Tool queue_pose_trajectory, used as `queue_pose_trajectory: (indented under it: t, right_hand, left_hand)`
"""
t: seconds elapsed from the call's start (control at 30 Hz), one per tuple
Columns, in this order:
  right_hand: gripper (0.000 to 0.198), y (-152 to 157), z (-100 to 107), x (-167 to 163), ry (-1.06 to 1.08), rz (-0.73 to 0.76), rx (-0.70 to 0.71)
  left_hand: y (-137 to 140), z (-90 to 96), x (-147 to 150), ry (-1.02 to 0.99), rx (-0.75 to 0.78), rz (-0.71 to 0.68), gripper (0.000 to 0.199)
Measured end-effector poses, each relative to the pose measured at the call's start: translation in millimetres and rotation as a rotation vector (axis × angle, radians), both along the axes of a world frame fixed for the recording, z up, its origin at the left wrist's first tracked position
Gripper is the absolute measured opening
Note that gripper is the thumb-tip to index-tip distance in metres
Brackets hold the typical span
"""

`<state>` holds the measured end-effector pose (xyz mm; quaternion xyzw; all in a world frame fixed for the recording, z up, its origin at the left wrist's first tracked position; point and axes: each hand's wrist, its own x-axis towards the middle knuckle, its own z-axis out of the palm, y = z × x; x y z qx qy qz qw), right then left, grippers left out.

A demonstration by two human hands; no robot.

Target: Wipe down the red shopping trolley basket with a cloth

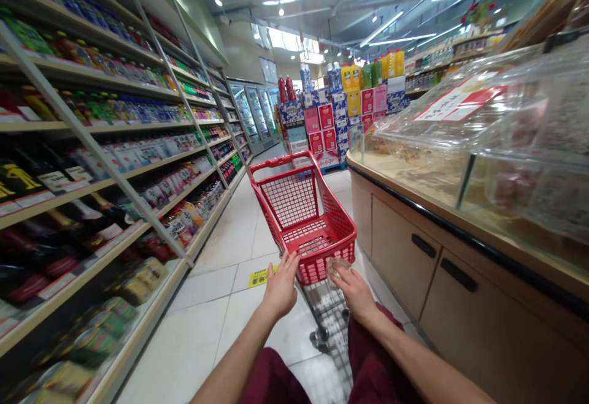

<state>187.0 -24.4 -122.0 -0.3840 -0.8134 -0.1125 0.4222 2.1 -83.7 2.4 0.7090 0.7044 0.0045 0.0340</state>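
A red plastic shopping cart point(317, 232) stands right in front of me, its lattice basket bare inside and a metal frame with black wheels below. Beside the near left corner of the basket is my left hand point(281, 286), fingers stretched out and apart; whether the fingertips touch the plastic I cannot tell. My right hand point(355, 290) grips a crumpled brownish cloth point(338, 266) at the basket's near right corner. Part of the cloth is hidden under the fingers.
Shelves of bottles and cans point(138, 171) line the left side. A wooden counter point(400, 238) with clear covers runs along the right. Ahead, stacked drink cartons point(322, 125) stand in the aisle. A yellow sticker point(260, 277) marks the tiled floor.
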Motion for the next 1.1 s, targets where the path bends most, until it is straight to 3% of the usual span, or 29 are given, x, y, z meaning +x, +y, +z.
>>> queue_pose_trajectory:
  t: [0.1,0.2,0.27,0.37,0.47,0.57,0.67,0.73,0.87,0.97,1.1]
  right_hand:
    - [0.041,-10,7,-4,0.089,0.048,-0.049]
    - [0.040,-23,33,-15,0.269,0.132,-0.147]
    - [0.039,-33,48,-23,0.382,0.184,-0.203]
    - [0.040,-49,56,-30,0.520,0.181,-0.256]
    - [0.041,-66,48,-33,0.466,0.216,-0.344]
    - [0.058,-78,37,-32,0.246,0.334,-0.362]
    - [0.053,-73,39,-31,0.151,0.376,-0.231]
    - [0.040,-58,51,-33,0.206,0.291,-0.121]
    - [0.033,-19,68,-44,0.230,0.159,0.021]
    - [0.027,-6,49,-49,0.058,0.181,0.017]
    - [0.024,-14,18,-40,-0.050,0.194,-0.044]
  left_hand:
    - [0,-0.2,-3,-0.027,0.010,0.012,0.082]
    - [-4,-0.6,-3,-0.120,0.024,0.017,0.080]
    - [-12,-3.6,3,-0.288,0.122,0.051,0.070]
    - [-27,-15.0,21,-0.793,0.254,0.134,0.038]
    - [-41,-30.4,41,-1.393,0.086,0.205,0.029]
    - [-48,-40.1,44,-1.750,-0.056,0.329,0.027]
    - [-49,-37.4,29,-1.733,-0.145,0.426,0.025]
    - [-45,-29.2,17,-1.630,-0.159,0.458,0.025]
    - [-29,-10.6,2,-1.492,-0.046,0.454,0.039]
    - [-19,-5.1,-3,-1.349,0.033,0.442,0.041]
    - [-10,-4.4,-6,-1.119,0.130,0.392,0.038]
